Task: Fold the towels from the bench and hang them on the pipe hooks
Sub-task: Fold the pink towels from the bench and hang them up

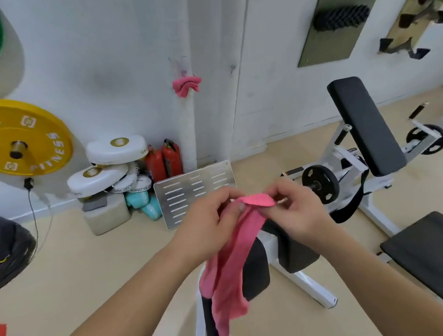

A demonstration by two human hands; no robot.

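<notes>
View from a head-worn camera looking forward and down in a small gym, with 2 bare forearms reaching into the middle of the scene. The left hand and the right hand sit close together at chest height, fingers curled, each pinching the top edge of a pink towel. The top edge is rolled over into a short flap between the 2 hands. The rest of the cloth hangs straight down in a long, narrow, loosely gathered strip. It hangs in front of a white-framed machine with black pads, and its lower end reaches near the bottom edge of the view.

Straight ahead, a white pipe runs down the pale wall. A second pink towel hangs bunched against it, well above the hands (the hook holding it is too faint to make out).

To the right stands a weight bench with a raised black back pad and a flat black seat pad, with no towels visible on it.

On the left wall is a yellow weight plate. Below the pipe, on the beige floor, are stacked white pads, 2 red fire extinguishers and a slotted metal panel leaning just behind the hands.
</notes>
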